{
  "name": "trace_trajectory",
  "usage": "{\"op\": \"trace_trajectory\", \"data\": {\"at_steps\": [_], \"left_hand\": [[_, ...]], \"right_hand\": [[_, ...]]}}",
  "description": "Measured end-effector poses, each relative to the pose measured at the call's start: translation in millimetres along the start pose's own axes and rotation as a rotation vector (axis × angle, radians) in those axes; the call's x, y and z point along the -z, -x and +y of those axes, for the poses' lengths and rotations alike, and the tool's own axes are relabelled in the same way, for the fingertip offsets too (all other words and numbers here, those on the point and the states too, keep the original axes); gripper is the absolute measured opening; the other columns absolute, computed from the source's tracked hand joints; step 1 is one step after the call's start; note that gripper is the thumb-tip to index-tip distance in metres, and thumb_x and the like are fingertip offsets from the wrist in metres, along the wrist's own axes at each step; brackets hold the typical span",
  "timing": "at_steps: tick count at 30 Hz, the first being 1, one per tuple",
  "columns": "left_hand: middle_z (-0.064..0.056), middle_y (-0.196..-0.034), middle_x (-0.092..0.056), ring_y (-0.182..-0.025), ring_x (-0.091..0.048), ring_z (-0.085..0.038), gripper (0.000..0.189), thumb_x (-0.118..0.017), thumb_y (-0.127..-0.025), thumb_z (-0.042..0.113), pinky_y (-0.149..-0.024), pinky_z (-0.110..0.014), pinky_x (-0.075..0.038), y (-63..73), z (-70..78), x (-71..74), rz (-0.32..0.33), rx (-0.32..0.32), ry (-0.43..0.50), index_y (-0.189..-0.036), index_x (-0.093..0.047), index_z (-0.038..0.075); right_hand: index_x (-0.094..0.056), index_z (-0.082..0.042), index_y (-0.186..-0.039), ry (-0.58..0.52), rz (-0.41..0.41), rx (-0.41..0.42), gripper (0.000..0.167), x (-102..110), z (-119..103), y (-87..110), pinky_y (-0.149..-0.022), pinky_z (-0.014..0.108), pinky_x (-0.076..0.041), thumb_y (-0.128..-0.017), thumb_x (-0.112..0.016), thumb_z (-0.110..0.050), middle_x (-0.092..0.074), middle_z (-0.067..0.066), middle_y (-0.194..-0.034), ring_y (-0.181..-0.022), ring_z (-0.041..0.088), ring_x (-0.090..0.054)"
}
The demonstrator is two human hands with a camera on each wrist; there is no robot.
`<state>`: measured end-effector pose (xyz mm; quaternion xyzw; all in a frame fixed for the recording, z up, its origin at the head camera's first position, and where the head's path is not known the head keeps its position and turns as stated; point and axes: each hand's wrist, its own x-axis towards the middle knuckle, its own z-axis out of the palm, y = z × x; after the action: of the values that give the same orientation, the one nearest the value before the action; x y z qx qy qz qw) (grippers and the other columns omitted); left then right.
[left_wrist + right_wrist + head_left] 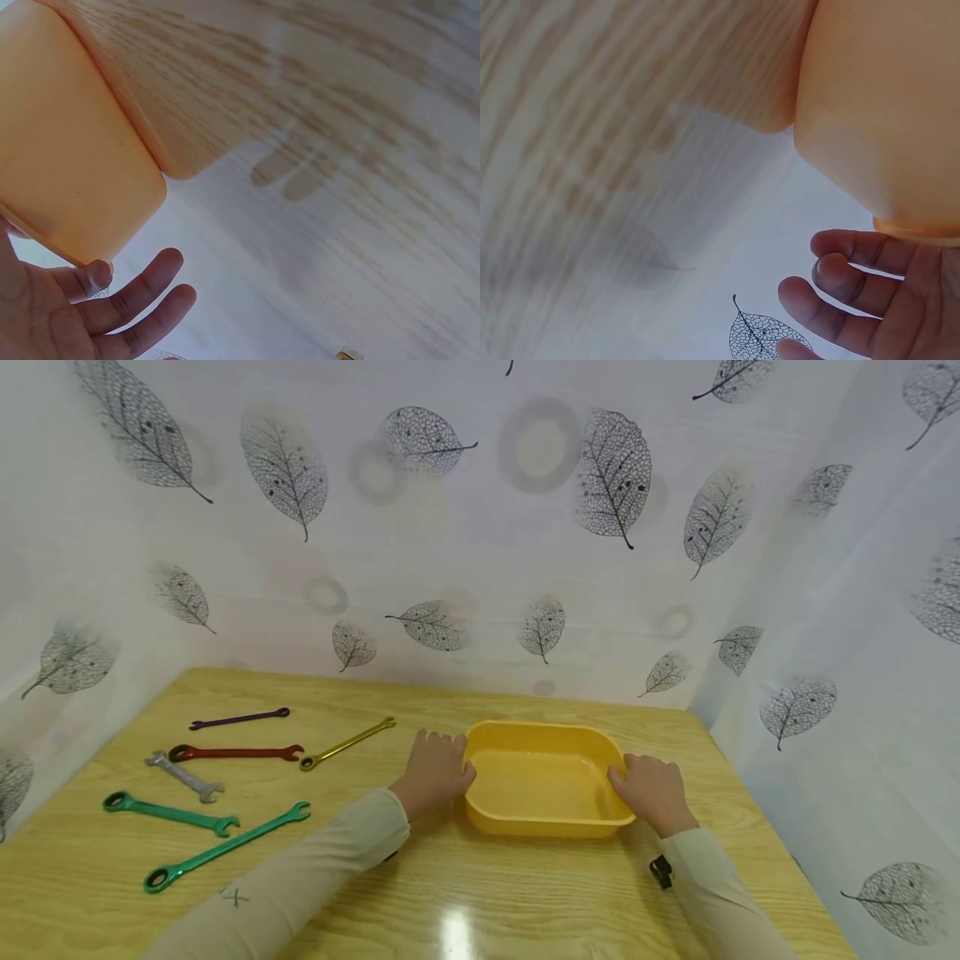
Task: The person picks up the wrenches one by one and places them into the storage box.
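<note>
1. Left hand [435, 770] pinches the nine-o'clock rim of the yellow basin [540, 785], thumb inside, some fingers loosely extended.
2. Right hand [654, 789] grips at three o'clock, thumb inside, fingers half-curled outside: opposite ends, presumably for balance.
3. Basin sits at five o'clock from view centre, on the table [525, 893], hollow facing up, long axis nine-to-three; wrenches [240, 752] lie at eight.

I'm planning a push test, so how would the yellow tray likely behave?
The yellow tray would probably slide easily, given the glossy tabletop. Its wide, low shape makes tipping seem unlikely. Looking thin-walled, it's probably fairly light.
</note>
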<state>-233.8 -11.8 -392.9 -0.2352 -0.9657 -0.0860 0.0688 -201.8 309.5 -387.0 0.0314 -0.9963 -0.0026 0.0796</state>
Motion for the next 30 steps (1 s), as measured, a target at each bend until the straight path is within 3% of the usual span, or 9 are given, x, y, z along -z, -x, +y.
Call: {"op": "trace_trajectory", "data": {"at_steps": [14, 23, 30], "left_hand": [[-0.014, -0.086, -0.065, -0.085, -0.06, -0.033, 0.03, -0.049, -0.09, 0.031, -0.094, -0.054, -0.039, 1.8, -2.7, -3.3, -0.028, 0.018, -0.007, -0.102, -0.057, 0.005], [-0.013, -0.082, -0.065, -0.083, -0.06, -0.034, 0.027, -0.05, -0.089, 0.031, -0.098, -0.057, -0.037, 5.1, -6.5, 0.6, -0.032, 0.024, -0.009, -0.1, -0.056, 0.006], [-0.016, -0.089, -0.067, -0.09, -0.061, -0.037, 0.031, -0.049, -0.089, 0.031, -0.101, -0.058, -0.034, 10.1, -7.7, 5.8, -0.052, 0.039, -0.012, -0.104, -0.057, 0.005]], "right_hand": [[-0.061, -0.002, -0.079, 0.003, -0.032, -0.014, 0.037, -3, -2, 2.2, -0.056, 0.047, -0.042, -0.092, -0.047, -0.034, -0.06, 0.013, -0.067, -0.058, 0.028, -0.054], [-0.062, -0.002, -0.078, 0.012, -0.007, -0.009, 0.035, 0, -10, 5.9, -0.056, 0.047, -0.042, -0.091, -0.05, -0.033, -0.059, 0.012, -0.065, -0.056, 0.027, -0.053], [-0.061, -0.003, -0.077, 0.029, -0.001, 0.002, 0.035, 0, -14, 7.4, -0.056, 0.046, -0.042, -0.091, -0.05, -0.034, -0.059, 0.011, -0.064, -0.056, 0.026, -0.053]]}}
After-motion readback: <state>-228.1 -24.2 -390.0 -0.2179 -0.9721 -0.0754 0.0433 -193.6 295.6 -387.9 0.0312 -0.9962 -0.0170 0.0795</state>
